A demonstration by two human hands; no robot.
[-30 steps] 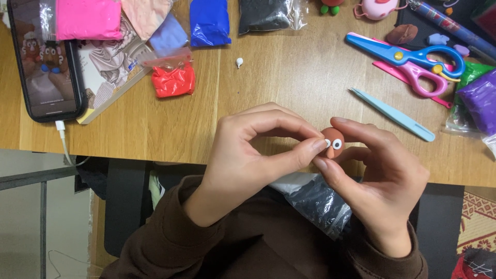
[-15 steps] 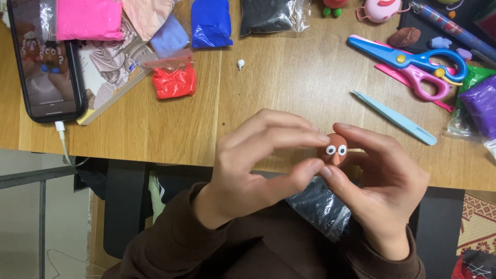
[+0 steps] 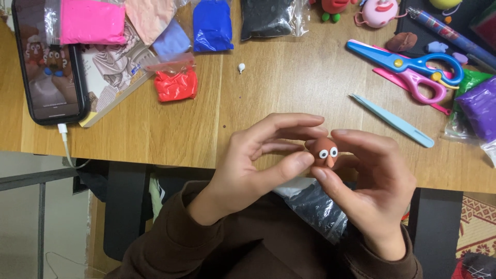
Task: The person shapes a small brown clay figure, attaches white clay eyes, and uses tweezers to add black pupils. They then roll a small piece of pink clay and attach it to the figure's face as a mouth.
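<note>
A small brown clay figure (image 3: 322,149) with two white eyes and an orange nose sits between my fingertips, just over the front edge of the wooden table (image 3: 258,98). My left hand (image 3: 258,165) pinches it from the left with thumb and fingers. From the right, my right hand (image 3: 369,181) holds it with thumb below and fingers curled above. A clear bag of black clay (image 3: 315,206) lies in my lap under the hands.
Bags of clay lie along the back: pink (image 3: 90,20), blue (image 3: 212,25), black (image 3: 266,18), red (image 3: 175,82), purple (image 3: 478,108). A phone (image 3: 49,67) lies at the left. Blue scissors (image 3: 408,62), pink scissors (image 3: 423,85), a light-blue plastic tool (image 3: 392,120) and a white clay bit (image 3: 241,66) sit nearby.
Both hands have shifted the clay figure slightly; its eyes and nose face up more plainly, and the left fingers have closed nearer around it.
</note>
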